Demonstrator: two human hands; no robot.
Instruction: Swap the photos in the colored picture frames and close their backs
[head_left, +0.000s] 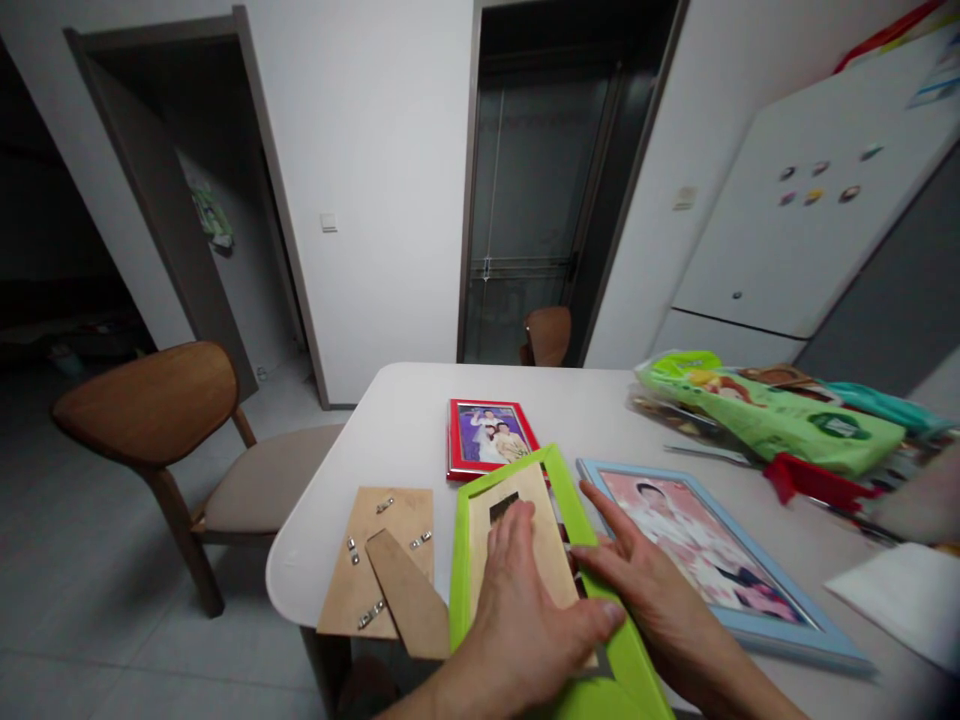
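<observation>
A bright green picture frame (561,478) lies back-up and tilted at the table's near edge. A pale wooden board (486,510) sits inside it, with a dark opening near its top and a strip of picture showing at the right. My left hand (517,610) lies over the board, fingers stretched, thumb out across the right rail. My right hand (645,570) is at the frame's right rail, a finger pointing upward and another over the inner edge; its underside is hidden. Left of the frame is a wooden backing board (345,590) with metal clips and a stand leg (409,595).
On the white table (360,440) lie a red framed photo (491,435), a blue framed photo (705,550), a green plastic package (787,410), a red-handled tool (814,485) and white paper (900,600). A wooden chair (157,410) stands left. A fridge (810,240) stands at right.
</observation>
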